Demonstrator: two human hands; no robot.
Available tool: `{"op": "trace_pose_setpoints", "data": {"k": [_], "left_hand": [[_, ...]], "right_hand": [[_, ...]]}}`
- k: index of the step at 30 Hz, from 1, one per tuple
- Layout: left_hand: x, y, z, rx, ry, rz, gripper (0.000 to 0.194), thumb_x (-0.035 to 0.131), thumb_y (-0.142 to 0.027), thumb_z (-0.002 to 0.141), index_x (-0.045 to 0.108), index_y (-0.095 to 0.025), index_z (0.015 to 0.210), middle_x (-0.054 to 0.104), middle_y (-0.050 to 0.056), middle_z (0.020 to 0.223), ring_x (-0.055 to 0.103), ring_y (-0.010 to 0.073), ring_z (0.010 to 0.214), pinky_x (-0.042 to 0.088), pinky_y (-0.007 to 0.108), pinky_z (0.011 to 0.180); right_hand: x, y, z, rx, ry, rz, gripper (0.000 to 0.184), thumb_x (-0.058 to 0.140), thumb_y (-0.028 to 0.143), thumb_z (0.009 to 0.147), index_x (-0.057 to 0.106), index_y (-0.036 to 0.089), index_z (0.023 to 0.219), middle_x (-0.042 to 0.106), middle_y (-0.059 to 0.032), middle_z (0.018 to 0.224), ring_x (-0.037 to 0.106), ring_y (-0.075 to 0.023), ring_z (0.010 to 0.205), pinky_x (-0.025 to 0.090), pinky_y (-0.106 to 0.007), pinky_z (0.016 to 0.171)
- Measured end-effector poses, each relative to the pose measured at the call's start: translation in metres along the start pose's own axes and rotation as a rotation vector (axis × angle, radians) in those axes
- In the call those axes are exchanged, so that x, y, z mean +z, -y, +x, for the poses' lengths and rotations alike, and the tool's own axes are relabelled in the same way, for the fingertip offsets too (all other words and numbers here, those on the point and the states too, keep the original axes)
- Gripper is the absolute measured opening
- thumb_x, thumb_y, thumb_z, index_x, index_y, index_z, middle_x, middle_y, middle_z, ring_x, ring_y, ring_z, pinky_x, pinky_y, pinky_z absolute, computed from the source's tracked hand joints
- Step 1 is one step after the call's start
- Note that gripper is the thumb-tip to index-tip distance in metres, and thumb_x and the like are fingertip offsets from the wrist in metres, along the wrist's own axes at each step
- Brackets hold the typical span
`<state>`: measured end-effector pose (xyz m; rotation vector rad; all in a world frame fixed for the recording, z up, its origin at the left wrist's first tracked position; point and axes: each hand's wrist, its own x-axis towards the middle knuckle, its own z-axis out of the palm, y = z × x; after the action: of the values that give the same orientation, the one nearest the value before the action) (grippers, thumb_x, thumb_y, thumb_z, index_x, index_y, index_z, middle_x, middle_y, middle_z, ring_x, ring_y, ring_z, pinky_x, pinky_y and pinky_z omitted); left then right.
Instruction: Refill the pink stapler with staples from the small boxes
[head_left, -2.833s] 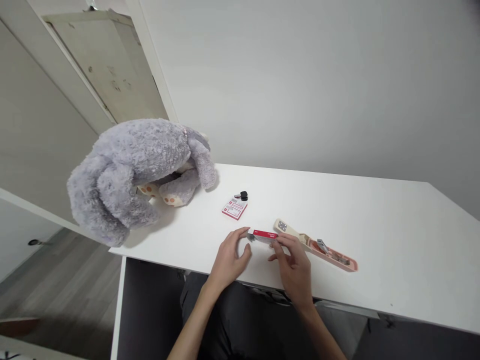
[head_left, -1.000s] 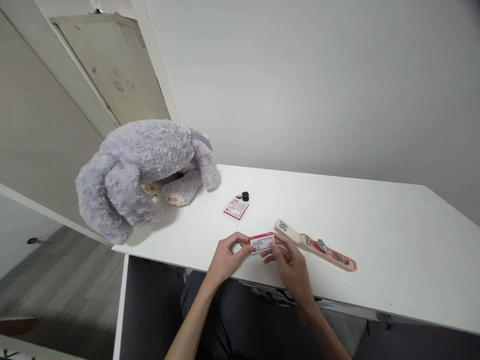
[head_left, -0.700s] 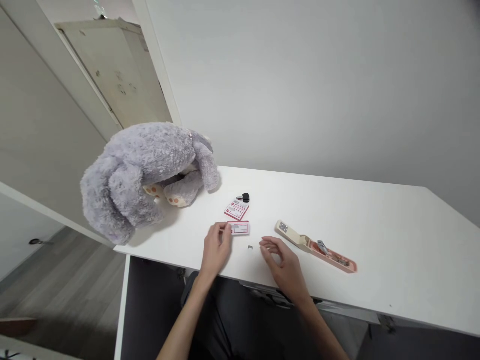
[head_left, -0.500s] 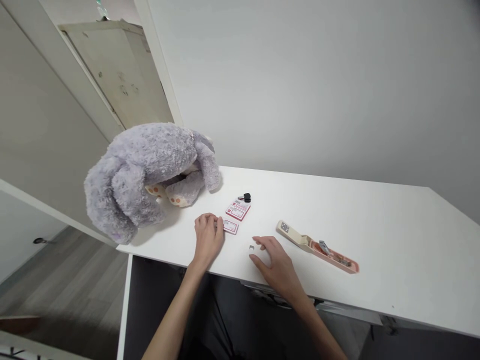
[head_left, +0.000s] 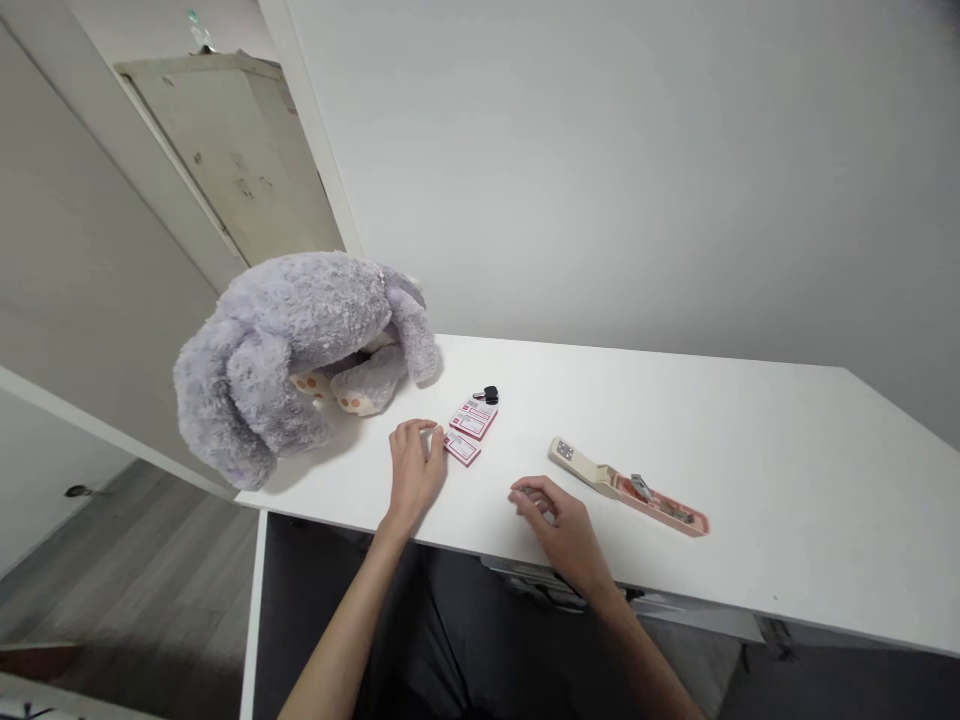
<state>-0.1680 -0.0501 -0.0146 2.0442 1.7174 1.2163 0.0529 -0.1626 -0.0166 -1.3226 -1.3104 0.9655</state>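
My left hand (head_left: 415,465) rests on the white table (head_left: 622,400), fingers bent and thumb apart from them. Its thumb is at the left end of a small flat red-and-white box (head_left: 462,447). Touching or close behind that box lie more red-and-white labelled boxes (head_left: 473,419), with a black-headed key (head_left: 487,395) at their far end. My right hand (head_left: 555,515) is just over the table, thumb and fingertips pinched together. A small greyish-white piece, mostly hidden, is between those fingers. To its right lies an open long cream-and-pink case (head_left: 630,487) with metal tools inside.
A large lilac plush toy (head_left: 307,340) takes up the table's left end. The wall (head_left: 600,180) rises behind the table. A pale cabinet (head_left: 240,160) stands beyond the doorway at the upper left. Dark space lies under the table's front edge.
My right thumb and fingers have closed around the small white piece that lay on the table. The nearest box has turned slightly and lies closer to the others.
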Motion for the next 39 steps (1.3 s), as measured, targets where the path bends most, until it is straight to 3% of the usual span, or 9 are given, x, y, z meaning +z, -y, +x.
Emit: {"op": "trace_pose_setpoints", "data": {"k": [2, 5, 8, 10, 16, 21, 30, 35, 39], "left_hand": [[-0.004, -0.007, -0.003, 0.055, -0.043, -0.015, 0.018, 0.049, -0.033, 0.105, 0.062, -0.021, 0.111, 0.063, 0.013, 0.118, 0.055, 0.0310, 0.120, 0.045, 0.052, 0.109], [-0.005, -0.023, -0.012, 0.277, -0.036, -0.010, 0.015, 0.051, -0.026, 0.105, 0.064, -0.021, 0.111, 0.062, 0.014, 0.120, 0.055, 0.0296, 0.121, 0.045, 0.050, 0.109], [0.007, -0.047, -0.021, 0.511, 0.139, -0.055, 0.016, 0.052, -0.021, 0.104, 0.064, -0.022, 0.115, 0.063, 0.013, 0.123, 0.056, 0.0286, 0.123, 0.046, 0.049, 0.109], [0.022, -0.064, -0.025, 0.553, 0.245, -0.101, 0.019, 0.052, -0.022, 0.104, 0.062, -0.023, 0.120, 0.062, 0.013, 0.126, 0.057, 0.0284, 0.124, 0.047, 0.048, 0.109], [0.072, -0.100, -0.017, 0.341, 0.333, -0.247, 0.034, 0.056, -0.038, 0.104, 0.055, -0.019, 0.133, 0.056, 0.016, 0.133, 0.063, 0.0274, 0.119, 0.052, 0.044, 0.104], [0.092, -0.108, -0.012, 0.082, 0.525, -0.404, 0.042, 0.053, -0.050, 0.104, 0.052, -0.021, 0.135, 0.069, 0.003, 0.095, 0.067, 0.0200, 0.081, 0.051, 0.035, 0.081], [0.093, -0.101, -0.013, 0.004, 0.549, -0.561, 0.030, 0.059, -0.042, 0.099, 0.058, -0.021, 0.121, 0.069, -0.003, 0.079, 0.062, 0.0161, 0.072, 0.044, 0.029, 0.072], [0.091, -0.103, -0.014, -0.010, 0.534, -0.549, 0.028, 0.060, -0.042, 0.098, 0.061, -0.021, 0.116, 0.068, -0.004, 0.076, 0.061, 0.0156, 0.069, 0.044, 0.028, 0.070], [0.090, -0.105, -0.014, -0.006, 0.529, -0.547, 0.027, 0.060, -0.041, 0.098, 0.061, -0.021, 0.116, 0.068, -0.003, 0.077, 0.061, 0.0152, 0.069, 0.044, 0.029, 0.069]], "right_hand": [[-0.015, 0.003, -0.010, 0.065, 0.008, 0.147, 0.036, 0.067, 0.055, 0.098, 0.073, 0.021, 0.105, 0.075, -0.0064, 0.090, 0.068, -0.0204, 0.077, 0.055, -0.033, 0.074], [-0.045, 0.005, -0.025, 0.136, -0.009, 0.197, 0.044, 0.071, 0.060, 0.094, 0.076, 0.020, 0.111, 0.071, -0.0044, 0.082, 0.061, -0.0174, 0.067, 0.052, -0.031, 0.064], [-0.082, 0.003, -0.036, 0.180, -0.086, 0.190, 0.047, 0.074, 0.064, 0.090, 0.079, 0.021, 0.109, 0.066, -0.0029, 0.074, 0.058, -0.0177, 0.064, 0.051, -0.031, 0.060], [-0.107, 0.002, -0.041, 0.216, -0.102, 0.161, 0.049, 0.077, 0.066, 0.086, 0.080, 0.021, 0.103, 0.066, -0.0036, 0.069, 0.061, -0.0207, 0.065, 0.053, -0.033, 0.060], [-0.160, 0.015, -0.046, 0.194, -0.206, 0.015, 0.044, 0.079, 0.067, 0.083, 0.078, 0.023, 0.082, 0.068, -0.0043, 0.064, 0.059, -0.0202, 0.061, 0.057, -0.036, 0.068], [-0.177, 0.016, -0.038, 0.187, -0.278, 0.036, 0.051, 0.085, 0.067, 0.076, 0.082, 0.020, 0.095, 0.077, -0.0093, 0.076, 0.063, -0.0220, 0.062, 0.056, -0.036, 0.062], [-0.189, 0.001, -0.019, 0.192, -0.157, 0.011, 0.068, 0.079, 0.072, 0.082, 0.083, 0.019, 0.123, 0.063, -0.0009, 0.060, 0.073, -0.0286, 0.091, 0.055, -0.047, 0.103], [-0.193, 0.002, -0.010, 0.159, -0.103, -0.057, 0.061, 0.073, 0.080, 0.082, 0.089, 0.022, 0.095, 0.069, -0.0070, 0.068, 0.073, -0.0334, 0.103, 0.053, -0.047, 0.104], [-0.196, 0.002, -0.006, 0.144, -0.086, -0.090, 0.064, 0.069, 0.079, 0.086, 0.088, 0.021, 0.108, 0.070, -0.0059, 0.069, 0.072, -0.0307, 0.100, 0.054, -0.043, 0.099]]}}
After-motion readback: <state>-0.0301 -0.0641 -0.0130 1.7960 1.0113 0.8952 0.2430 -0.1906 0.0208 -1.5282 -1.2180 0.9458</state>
